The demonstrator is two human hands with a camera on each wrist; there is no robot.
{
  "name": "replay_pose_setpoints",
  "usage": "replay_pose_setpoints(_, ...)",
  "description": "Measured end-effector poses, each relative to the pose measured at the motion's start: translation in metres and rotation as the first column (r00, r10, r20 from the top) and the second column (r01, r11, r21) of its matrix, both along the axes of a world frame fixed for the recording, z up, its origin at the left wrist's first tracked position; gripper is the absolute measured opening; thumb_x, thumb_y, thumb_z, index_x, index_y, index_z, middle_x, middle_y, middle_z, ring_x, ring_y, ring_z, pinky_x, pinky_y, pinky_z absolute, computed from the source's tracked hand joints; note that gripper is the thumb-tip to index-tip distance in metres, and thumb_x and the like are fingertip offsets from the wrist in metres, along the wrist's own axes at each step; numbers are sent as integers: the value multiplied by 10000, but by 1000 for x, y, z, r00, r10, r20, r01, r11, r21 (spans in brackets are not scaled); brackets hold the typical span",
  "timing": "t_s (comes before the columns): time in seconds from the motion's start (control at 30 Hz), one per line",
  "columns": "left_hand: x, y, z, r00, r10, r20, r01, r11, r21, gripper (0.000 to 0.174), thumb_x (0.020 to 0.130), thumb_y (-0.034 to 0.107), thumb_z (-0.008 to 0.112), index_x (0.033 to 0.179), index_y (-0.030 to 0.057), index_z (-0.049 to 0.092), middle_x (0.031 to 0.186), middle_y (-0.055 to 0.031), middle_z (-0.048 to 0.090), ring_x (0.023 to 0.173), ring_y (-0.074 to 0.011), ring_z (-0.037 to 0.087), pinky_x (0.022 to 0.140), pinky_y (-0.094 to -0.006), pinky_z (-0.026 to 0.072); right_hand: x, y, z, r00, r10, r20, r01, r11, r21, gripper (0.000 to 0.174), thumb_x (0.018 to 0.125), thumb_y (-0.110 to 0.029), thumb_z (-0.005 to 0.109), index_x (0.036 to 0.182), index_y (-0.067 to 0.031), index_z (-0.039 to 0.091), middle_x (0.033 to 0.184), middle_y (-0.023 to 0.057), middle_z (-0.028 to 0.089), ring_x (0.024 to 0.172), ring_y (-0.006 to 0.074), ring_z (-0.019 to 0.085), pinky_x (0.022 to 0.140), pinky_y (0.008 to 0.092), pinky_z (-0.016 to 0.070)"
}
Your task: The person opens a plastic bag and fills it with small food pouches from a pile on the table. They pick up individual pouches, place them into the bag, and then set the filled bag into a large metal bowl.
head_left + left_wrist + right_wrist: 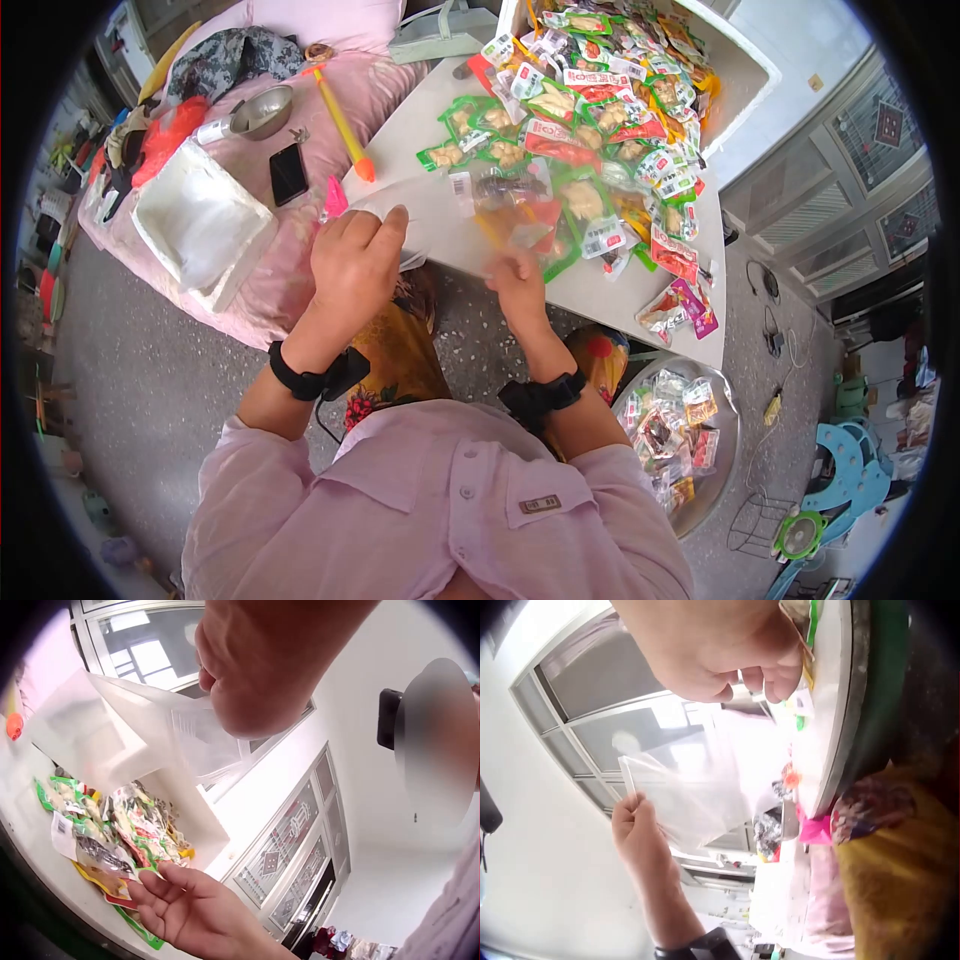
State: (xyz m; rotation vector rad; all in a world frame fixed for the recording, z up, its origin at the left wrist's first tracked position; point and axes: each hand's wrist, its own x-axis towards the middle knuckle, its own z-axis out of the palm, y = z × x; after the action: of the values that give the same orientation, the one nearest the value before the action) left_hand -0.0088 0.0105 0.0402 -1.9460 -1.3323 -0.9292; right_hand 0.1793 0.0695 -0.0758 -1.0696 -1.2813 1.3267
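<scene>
My left hand (358, 262) is raised beside the table's near edge and pinches a clear plastic bag (694, 784) by its edge. The bag hangs spread out and see-through; in the left wrist view it crosses in front of the white foam box. My right hand (520, 290) is low at the near side of the snack pile, its fingers loosely bent and the palm bare in the left wrist view. Right by its fingertips lie a clear packet with dark food (101, 855) and a blurred orange-and-red packet (520, 222). Green-edged packets (583, 200) lie just beyond.
A white foam box (745, 75) full of packets stands at the table's back right. On the floor, a metal basin (735, 440) holds more packets. Left, a pink-covered bed bears an empty foam tray (205, 220), a phone (289, 175) and a yellow stick (340, 120).
</scene>
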Motion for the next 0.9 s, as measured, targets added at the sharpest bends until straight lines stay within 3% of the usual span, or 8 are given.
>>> replay_pose_setpoints(0.07,1,18,-12,1000,20,-6,-21,999,-31,233,606,46,536,838,59,547,600,-44,438,523,-206,479,454,-332,368,24,25,-33,944,-153,291,90,972,217,223,748,-102,540,938,-8,472,798,112,562,720,181,556,625,284,440)
replay_pose_setpoints(0.17,3,50,-57,998,56,-14,-58,967,-248,133,648,59,497,778,71,524,633,-63,491,579,-218,529,485,-342,407,34,20,4,863,-270,426,165,949,268,372,721,-116,555,1044,1,415,798,142,556,731,233,557,639,315,440)
replay_pose_setpoints(0.27,15,70,-98,989,142,38,-102,851,-515,73,678,85,479,747,75,500,674,-96,532,643,-259,557,539,-371,441,41,31,-6,825,-284,489,161,947,277,453,714,-111,553,1104,19,362,794,147,555,711,240,555,638,318,437)
replay_pose_setpoints(0.37,28,82,-132,967,185,175,-37,782,-622,74,694,105,469,753,68,496,695,-113,548,671,-295,559,586,-396,452,39,38,-17,904,-180,388,134,981,144,485,713,-120,567,1116,32,344,838,132,555,676,199,557,582,299,440)
replay_pose_setpoints(0.47,32,87,-145,958,170,231,8,790,-613,80,694,113,469,752,64,495,703,-116,551,665,-312,552,592,-412,446,21,31,11,976,-209,67,218,959,-181,493,715,-116,570,1128,19,338,873,98,538,637,146,547,487,261,415)
replay_pose_setpoints(0.67,32,85,-142,951,155,267,31,812,-583,72,695,107,462,740,61,497,702,-127,547,667,-319,550,593,-414,442,7,54,-8,981,-173,-92,142,951,-275,406,711,-85,556,1069,8,388,782,51,472,529,107,501,363,209,312)
replay_pose_setpoints(0.77,33,86,-145,948,151,279,36,823,-567,68,698,109,461,731,62,496,698,-128,546,654,-324,547,589,-419,440,2,60,-9,986,-151,-71,125,948,-294,306,700,-59,552,974,11,433,722,52,455,488,110,484,332,198,278)
replay_pose_setpoints(0.9,36,86,-143,946,126,299,65,829,-555,64,704,108,455,727,64,495,696,-128,547,639,-327,545,579,-423,440,-7,65,-13,985,-159,-72,130,945,-301,242,694,-34,531,922,8,462,673,57,459,470,112,473,324,213,299)
